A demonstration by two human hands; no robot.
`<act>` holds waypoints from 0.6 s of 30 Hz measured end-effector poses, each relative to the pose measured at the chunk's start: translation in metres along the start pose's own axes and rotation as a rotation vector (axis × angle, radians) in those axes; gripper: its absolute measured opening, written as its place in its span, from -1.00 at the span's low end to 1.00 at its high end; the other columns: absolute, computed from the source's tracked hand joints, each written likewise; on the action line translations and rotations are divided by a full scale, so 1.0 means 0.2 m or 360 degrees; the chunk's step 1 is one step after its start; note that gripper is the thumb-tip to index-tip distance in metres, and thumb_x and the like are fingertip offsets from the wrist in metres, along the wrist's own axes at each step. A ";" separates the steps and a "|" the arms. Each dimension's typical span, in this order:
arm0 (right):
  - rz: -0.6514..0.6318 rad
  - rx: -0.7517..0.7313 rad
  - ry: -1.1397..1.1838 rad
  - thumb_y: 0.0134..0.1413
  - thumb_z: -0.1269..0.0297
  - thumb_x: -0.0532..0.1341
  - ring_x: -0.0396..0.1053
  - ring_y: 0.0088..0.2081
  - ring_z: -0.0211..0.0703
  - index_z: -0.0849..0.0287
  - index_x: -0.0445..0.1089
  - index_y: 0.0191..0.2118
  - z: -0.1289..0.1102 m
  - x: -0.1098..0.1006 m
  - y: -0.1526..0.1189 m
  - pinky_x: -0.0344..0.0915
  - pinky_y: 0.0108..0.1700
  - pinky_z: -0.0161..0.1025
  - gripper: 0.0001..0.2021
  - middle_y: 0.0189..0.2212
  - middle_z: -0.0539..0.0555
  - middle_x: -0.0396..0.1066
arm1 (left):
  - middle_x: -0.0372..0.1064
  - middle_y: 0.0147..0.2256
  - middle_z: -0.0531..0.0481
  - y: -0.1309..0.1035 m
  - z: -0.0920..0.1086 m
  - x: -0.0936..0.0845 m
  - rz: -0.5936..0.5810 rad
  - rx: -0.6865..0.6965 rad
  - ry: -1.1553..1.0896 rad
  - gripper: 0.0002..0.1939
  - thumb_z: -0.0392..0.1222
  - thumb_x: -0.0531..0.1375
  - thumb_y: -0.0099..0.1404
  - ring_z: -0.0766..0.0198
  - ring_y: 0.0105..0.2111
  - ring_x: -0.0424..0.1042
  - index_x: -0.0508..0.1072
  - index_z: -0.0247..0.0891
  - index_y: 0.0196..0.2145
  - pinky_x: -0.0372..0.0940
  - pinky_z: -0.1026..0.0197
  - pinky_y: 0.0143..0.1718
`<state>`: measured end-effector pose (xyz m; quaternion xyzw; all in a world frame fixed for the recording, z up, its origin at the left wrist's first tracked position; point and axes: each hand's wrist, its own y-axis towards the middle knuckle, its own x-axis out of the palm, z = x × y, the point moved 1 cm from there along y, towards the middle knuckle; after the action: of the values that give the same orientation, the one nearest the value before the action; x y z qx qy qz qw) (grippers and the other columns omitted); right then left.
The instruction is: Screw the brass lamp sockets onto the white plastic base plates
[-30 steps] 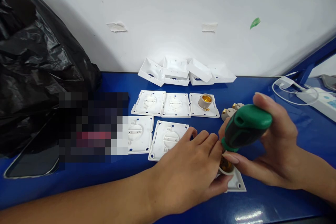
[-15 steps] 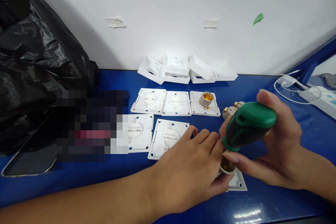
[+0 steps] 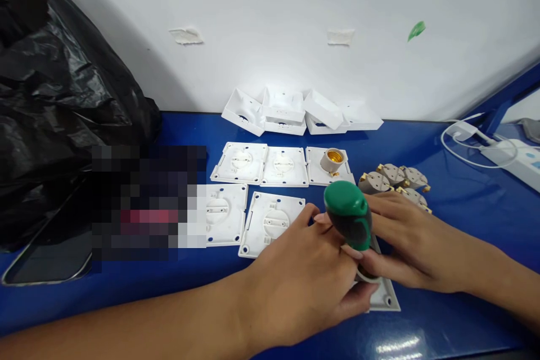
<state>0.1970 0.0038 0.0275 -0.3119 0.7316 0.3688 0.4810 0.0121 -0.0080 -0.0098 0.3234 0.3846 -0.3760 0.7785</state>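
Observation:
A screwdriver with a green and black handle [image 3: 349,214] stands nearly upright, its tip hidden inside a lamp socket [image 3: 368,277]. My right hand [image 3: 400,236] has its fingers around the lower part of that handle. My left hand [image 3: 304,275] grips the socket, thumb on the near side, fingers partly hidden behind. Beneath the socket lies a white square plate [image 3: 388,296], mostly covered by both hands. Close behind my right hand sit several loose beige sockets [image 3: 392,174] with brass terminals.
Several white plates [image 3: 283,164] lie in two rows, one bearing an upright socket [image 3: 333,160]. White box covers [image 3: 283,107] stand along the wall. A black plastic bag [image 3: 71,84] and a phone [image 3: 50,259] are at left; a power strip [image 3: 517,160] with white cable is at right.
The screwdriver has swung from a rightward lean to nearly upright. My right hand has moved lower, from the top of the handle to its base, uncovering the loose sockets. My left hand holds its place.

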 end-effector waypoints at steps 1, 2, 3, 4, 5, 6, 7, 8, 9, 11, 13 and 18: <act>0.0013 -0.0008 0.0004 0.47 0.22 0.01 0.40 -0.43 -0.16 0.11 0.28 -0.02 0.00 0.00 0.00 0.33 -0.37 -0.19 -0.84 -0.33 0.04 0.39 | 0.54 -0.19 -0.11 0.00 0.00 0.00 0.0000 0.0002 0.0003 -0.77 -0.08 0.21 0.47 0.02 -0.13 0.50 0.54 -0.31 -0.20 0.34 0.03 -0.04; 0.0023 -0.0016 0.0003 0.47 0.22 0.01 0.41 -0.41 -0.15 0.11 0.28 -0.01 0.00 0.00 0.00 0.33 -0.35 -0.19 -0.83 -0.33 0.04 0.39 | 0.54 -0.19 -0.10 0.00 0.00 0.00 0.0002 0.0003 0.0004 -0.77 -0.08 0.20 0.47 0.03 -0.13 0.50 0.54 -0.31 -0.20 0.35 0.03 -0.05; 0.0031 -0.0024 0.0003 0.47 0.23 0.02 0.43 -0.40 -0.14 0.12 0.28 0.00 0.00 0.00 0.00 0.34 -0.35 -0.19 -0.83 -0.33 0.04 0.39 | 0.54 -0.19 -0.10 0.00 0.01 0.00 0.0001 0.0002 0.0002 -0.76 -0.07 0.20 0.48 0.04 -0.13 0.50 0.53 -0.31 -0.20 0.35 0.03 -0.06; 0.0036 -0.0029 0.0007 0.46 0.23 0.03 0.44 -0.39 -0.13 0.12 0.29 0.00 0.00 0.00 0.00 0.34 -0.34 -0.19 -0.83 -0.34 0.04 0.40 | 0.54 -0.20 -0.09 -0.01 0.01 0.00 0.0000 -0.0002 -0.0002 -0.76 -0.07 0.20 0.49 0.04 -0.13 0.50 0.53 -0.30 -0.19 0.35 0.04 -0.06; 0.0038 -0.0031 0.0014 0.45 0.23 0.04 0.46 -0.38 -0.12 0.11 0.30 0.00 0.00 0.00 0.00 0.34 -0.34 -0.19 -0.83 -0.34 0.04 0.41 | 0.54 -0.19 -0.09 -0.01 0.01 0.00 -0.0002 -0.0007 -0.0008 -0.77 -0.07 0.20 0.49 0.04 -0.13 0.50 0.53 -0.30 -0.18 0.36 0.04 -0.06; 0.0037 -0.0027 0.0025 0.44 0.23 0.05 0.47 -0.38 -0.12 0.11 0.30 0.00 0.00 0.00 0.00 0.34 -0.35 -0.19 -0.84 -0.35 0.04 0.43 | 0.54 -0.19 -0.09 -0.01 0.01 -0.01 -0.0002 -0.0008 -0.0016 -0.78 -0.07 0.20 0.48 0.03 -0.11 0.50 0.53 -0.29 -0.17 0.36 0.03 -0.05; 0.0035 -0.0019 0.0043 0.44 0.23 0.07 0.48 -0.37 -0.11 0.10 0.30 0.03 0.00 0.00 0.00 0.34 -0.35 -0.19 -0.83 -0.35 0.03 0.44 | 0.54 -0.17 -0.09 -0.01 0.00 -0.01 0.0003 -0.0003 -0.0024 -0.79 -0.08 0.20 0.48 0.02 -0.09 0.50 0.52 -0.29 -0.16 0.35 0.03 -0.04; 0.0039 -0.0004 0.0071 0.43 0.22 0.08 0.49 -0.37 -0.11 0.10 0.29 0.08 0.00 0.00 0.00 0.35 -0.35 -0.20 -0.79 -0.35 0.02 0.46 | 0.53 -0.14 -0.10 -0.01 0.00 -0.01 0.0011 0.0006 -0.0029 -0.79 -0.08 0.20 0.48 0.01 -0.06 0.49 0.52 -0.28 -0.14 0.35 0.03 -0.02; 0.0057 0.0011 0.0107 0.42 0.22 0.09 0.50 -0.36 -0.10 0.10 0.25 0.16 -0.01 0.00 -0.01 0.37 -0.34 -0.20 -0.72 -0.36 0.01 0.48 | 0.53 -0.10 -0.11 0.00 0.00 -0.01 0.0017 0.0013 -0.0028 -0.79 -0.08 0.20 0.48 0.00 -0.03 0.48 0.51 -0.28 -0.12 0.35 0.02 0.00; 0.0110 0.0064 0.0155 0.40 0.22 0.11 0.51 -0.37 -0.10 0.11 0.11 0.32 0.00 0.00 -0.02 0.41 -0.31 -0.20 -0.55 -0.37 -0.01 0.49 | 0.51 -0.04 -0.14 0.00 0.00 -0.01 0.0021 0.0008 -0.0007 -0.78 -0.08 0.20 0.48 -0.02 0.02 0.45 0.50 -0.29 -0.08 0.35 -0.01 0.03; 0.0167 0.0106 0.0186 0.37 0.23 0.12 0.49 -0.40 -0.10 0.11 -0.06 0.42 0.00 0.01 -0.02 0.43 -0.29 -0.19 -0.40 -0.40 -0.03 0.48 | 0.49 -0.02 -0.15 0.00 0.01 0.00 0.0015 -0.0007 0.0035 -0.78 -0.08 0.20 0.48 -0.04 0.05 0.44 0.49 -0.28 -0.08 0.33 -0.06 0.08; 0.0282 0.0024 0.0304 0.36 0.35 0.11 0.42 -0.51 -0.10 0.02 -0.50 0.51 0.00 0.01 -0.03 0.44 -0.40 -0.17 -0.15 -0.47 -0.10 0.41 | 0.47 0.00 -0.18 -0.01 0.01 0.00 0.0029 0.0026 0.0119 -0.77 -0.06 0.16 0.50 -0.08 0.07 0.42 0.46 -0.26 -0.06 0.26 -0.16 0.17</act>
<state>0.2008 0.0015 0.0234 -0.2760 0.8016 0.3730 0.3771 0.0104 -0.0107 -0.0092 0.3472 0.4074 -0.3598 0.7642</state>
